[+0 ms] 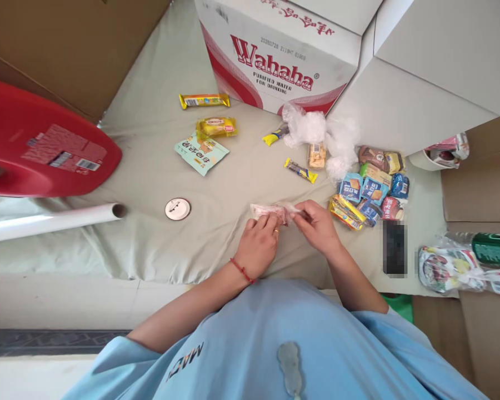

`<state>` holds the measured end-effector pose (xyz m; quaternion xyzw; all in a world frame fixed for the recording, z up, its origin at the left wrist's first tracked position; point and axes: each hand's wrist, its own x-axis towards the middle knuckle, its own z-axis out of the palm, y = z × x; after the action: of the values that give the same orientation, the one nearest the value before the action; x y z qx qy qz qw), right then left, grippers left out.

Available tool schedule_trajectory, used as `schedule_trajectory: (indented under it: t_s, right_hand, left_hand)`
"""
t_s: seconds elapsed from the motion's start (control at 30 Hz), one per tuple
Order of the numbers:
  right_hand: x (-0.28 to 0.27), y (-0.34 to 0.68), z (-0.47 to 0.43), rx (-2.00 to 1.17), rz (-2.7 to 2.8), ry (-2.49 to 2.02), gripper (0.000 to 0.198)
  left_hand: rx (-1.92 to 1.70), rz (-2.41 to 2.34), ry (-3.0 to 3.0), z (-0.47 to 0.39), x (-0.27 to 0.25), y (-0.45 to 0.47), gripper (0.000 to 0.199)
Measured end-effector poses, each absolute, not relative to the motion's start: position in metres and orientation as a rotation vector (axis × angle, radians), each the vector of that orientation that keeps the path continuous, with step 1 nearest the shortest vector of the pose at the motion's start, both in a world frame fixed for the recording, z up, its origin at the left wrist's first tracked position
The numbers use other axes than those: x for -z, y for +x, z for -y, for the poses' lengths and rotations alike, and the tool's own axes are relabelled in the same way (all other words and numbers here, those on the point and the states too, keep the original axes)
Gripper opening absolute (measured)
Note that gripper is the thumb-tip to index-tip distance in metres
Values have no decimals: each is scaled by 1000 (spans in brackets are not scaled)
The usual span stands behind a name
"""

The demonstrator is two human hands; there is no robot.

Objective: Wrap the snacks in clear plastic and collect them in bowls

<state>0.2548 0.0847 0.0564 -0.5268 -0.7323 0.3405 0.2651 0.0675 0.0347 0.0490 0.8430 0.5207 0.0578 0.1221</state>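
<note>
A small pink-and-white packet in clear plastic lies on the cloth in front of me. My left hand, with a red cord on its wrist, presses its curled fingers onto the packet. At the packet's right end, my right hand pinches the loose clear plastic between thumb and fingers. What is inside the wrapping is partly hidden by my left fingers. Close to my right hand lies a pile of wrapped snacks, blue, yellow, red and brown.
Crumpled clear plastic bags lie before a Wahaba-style water carton. A yellow snack bar, a yellow cake packet, a teal pouch and a round badge lie left. A red jug and white tube stand farther left.
</note>
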Motion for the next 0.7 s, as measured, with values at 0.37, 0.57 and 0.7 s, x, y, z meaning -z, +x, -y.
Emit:
schedule_trajectory:
  t_s: [0.37, 0.57, 0.7]
  right_hand:
    - [-55, 182, -93, -696, 2620, -1426, 19]
    - [-44, 174, -61, -516, 2651, -1495, 65]
    - [-41, 186, -65, -587, 2445, -1525, 45]
  left_hand:
    - [-750, -1374, 1975, -9, -39, -15, 53]
    - [-814, -1722, 1651, -4, -25, -44, 28]
    - [-847, -1635, 1715, -10, -29, -26, 27]
